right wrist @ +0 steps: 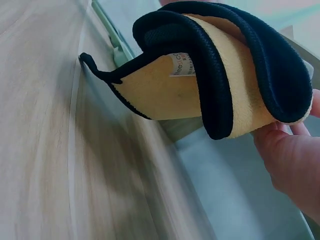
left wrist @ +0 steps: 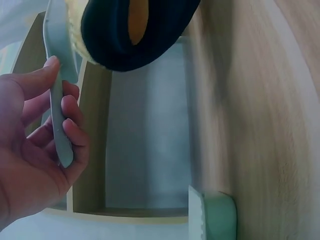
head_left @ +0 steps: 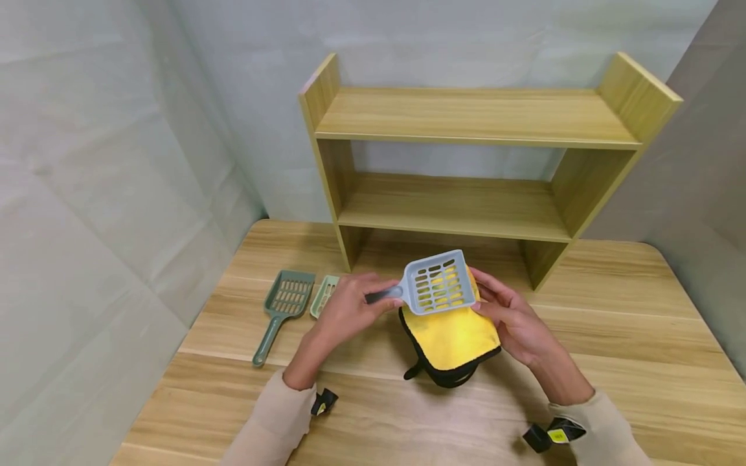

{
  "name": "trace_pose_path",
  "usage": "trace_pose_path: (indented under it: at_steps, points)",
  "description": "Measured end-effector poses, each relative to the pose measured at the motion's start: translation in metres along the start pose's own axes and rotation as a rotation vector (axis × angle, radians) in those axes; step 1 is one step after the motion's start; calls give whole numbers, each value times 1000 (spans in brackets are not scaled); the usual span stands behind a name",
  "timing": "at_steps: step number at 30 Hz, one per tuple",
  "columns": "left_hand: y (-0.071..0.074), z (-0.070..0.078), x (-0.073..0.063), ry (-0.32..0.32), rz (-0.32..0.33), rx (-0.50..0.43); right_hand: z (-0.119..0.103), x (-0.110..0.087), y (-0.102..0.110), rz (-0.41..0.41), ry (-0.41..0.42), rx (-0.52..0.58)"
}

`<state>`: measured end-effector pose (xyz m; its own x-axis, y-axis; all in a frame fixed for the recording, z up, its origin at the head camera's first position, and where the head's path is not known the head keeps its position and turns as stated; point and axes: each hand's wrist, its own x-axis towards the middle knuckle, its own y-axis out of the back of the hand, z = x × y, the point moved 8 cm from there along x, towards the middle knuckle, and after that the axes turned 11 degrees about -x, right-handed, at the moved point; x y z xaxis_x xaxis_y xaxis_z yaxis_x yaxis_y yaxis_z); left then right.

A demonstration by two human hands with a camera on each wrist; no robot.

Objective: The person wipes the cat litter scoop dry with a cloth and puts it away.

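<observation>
My left hand [head_left: 348, 307] grips a grey-blue slotted litter scoop [head_left: 439, 282] by its handle; in the left wrist view the fingers curl round that handle [left wrist: 61, 125]. The scoop's head is tilted up over the table. Beneath it lies a folded yellow cloth [head_left: 451, 340] with black edging, which shows through the slots. My right hand [head_left: 519, 320] pinches the cloth and the scoop's right edge between thumb and fingers. From the right wrist view, the cloth [right wrist: 220, 75] hangs in loose folds above the table, a white label inside one fold.
A dark green slotted scoop [head_left: 289, 294] lies on the wooden table [head_left: 373, 421] to the left. Beside it is a smaller light green scoop [head_left: 324, 295], partly covered by my left hand. A two-tier wooden shelf [head_left: 466, 220] stands at the back, close behind the hands.
</observation>
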<state>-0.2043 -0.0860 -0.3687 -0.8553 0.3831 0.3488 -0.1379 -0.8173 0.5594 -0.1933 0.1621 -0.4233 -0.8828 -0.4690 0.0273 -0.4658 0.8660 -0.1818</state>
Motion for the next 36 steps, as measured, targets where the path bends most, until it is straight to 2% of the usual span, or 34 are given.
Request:
trace_pose_path:
  at_steps: [6, 11, 14, 18, 24, 32, 36]
  points:
    - [-4, 1, 0, -7, 23, -31, 2, 2, -2, 32, -15, -6]
    - [-9, 1, 1, -17, 15, -52, 6, 1, -4, 34, -36, -3]
    - [-10, -2, -2, 0, 4, -54, 8, -2, -3, 25, -48, -24]
    - [-8, -8, -5, 29, -7, -38, 6, -6, 0, 10, -58, -41]
    - [1, -15, -11, 30, 16, 0, 0, -13, 7, 0, -43, -48]
    - [8, -14, -14, 13, 28, -13, -1, -18, 8, -23, -32, -35]
    - [7, -11, -13, -4, 30, 14, 1, -18, 7, -30, -33, -22]
